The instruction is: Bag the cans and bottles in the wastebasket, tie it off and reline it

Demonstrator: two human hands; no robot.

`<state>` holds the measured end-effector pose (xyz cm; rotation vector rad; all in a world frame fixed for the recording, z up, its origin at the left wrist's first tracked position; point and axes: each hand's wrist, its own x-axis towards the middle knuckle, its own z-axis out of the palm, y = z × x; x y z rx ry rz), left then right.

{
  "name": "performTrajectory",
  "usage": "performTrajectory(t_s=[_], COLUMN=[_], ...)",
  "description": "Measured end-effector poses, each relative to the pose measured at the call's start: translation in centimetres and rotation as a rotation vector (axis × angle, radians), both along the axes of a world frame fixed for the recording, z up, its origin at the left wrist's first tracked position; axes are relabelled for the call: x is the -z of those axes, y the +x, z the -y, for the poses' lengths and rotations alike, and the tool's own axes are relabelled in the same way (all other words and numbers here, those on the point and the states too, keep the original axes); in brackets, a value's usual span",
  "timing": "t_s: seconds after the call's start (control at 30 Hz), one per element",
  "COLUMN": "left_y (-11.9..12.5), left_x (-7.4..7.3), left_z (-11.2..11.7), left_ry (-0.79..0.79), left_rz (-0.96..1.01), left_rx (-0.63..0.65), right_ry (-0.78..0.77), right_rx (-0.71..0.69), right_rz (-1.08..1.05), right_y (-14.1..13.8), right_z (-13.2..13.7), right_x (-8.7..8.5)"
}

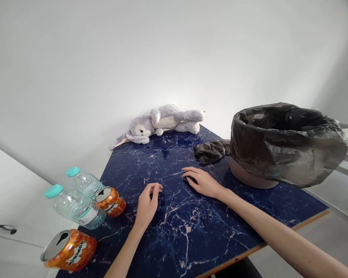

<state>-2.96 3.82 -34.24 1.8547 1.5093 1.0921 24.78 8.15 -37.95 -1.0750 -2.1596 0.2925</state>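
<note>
On the blue marbled table (174,227), my left hand (147,202) rests with its fingers curled and the thumb against them; nothing shows in it. An orange Mirinda can (111,201), opened and upright, is the thing nearest to it. My right hand (201,182) lies flat to the right, holding nothing, with a gap between thumb and fingers. Just beyond it sits a crumpled black plastic bag (211,150). A bin (249,175) lined with a black bin bag (295,150) stands farther right.
Two clear plastic bottles with teal caps, a front one (72,206) and a rear one (85,181), stand at the left edge. Another Mirinda can (72,250) stands nearer me. A grey plush rabbit (162,121) lies along the back by the white wall (174,50).
</note>
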Motion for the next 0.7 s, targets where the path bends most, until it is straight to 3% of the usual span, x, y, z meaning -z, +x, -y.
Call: performTrajectory(t_s=[0.17, 0.7], left_y=[0.4, 1.0], left_x=[-0.8, -1.2], left_z=[0.5, 0.9], left_ry=[-0.029, -0.047], left_rz=[-0.009, -0.024], left_rx=[0.071, 0.113], right_ry=[-0.032, -0.098], right_rx=[-0.005, -0.009], right_rz=[-0.136, -0.119], right_y=[0.2, 0.2], right_z=[-0.1, -0.3], right_x=[-0.4, -0.1])
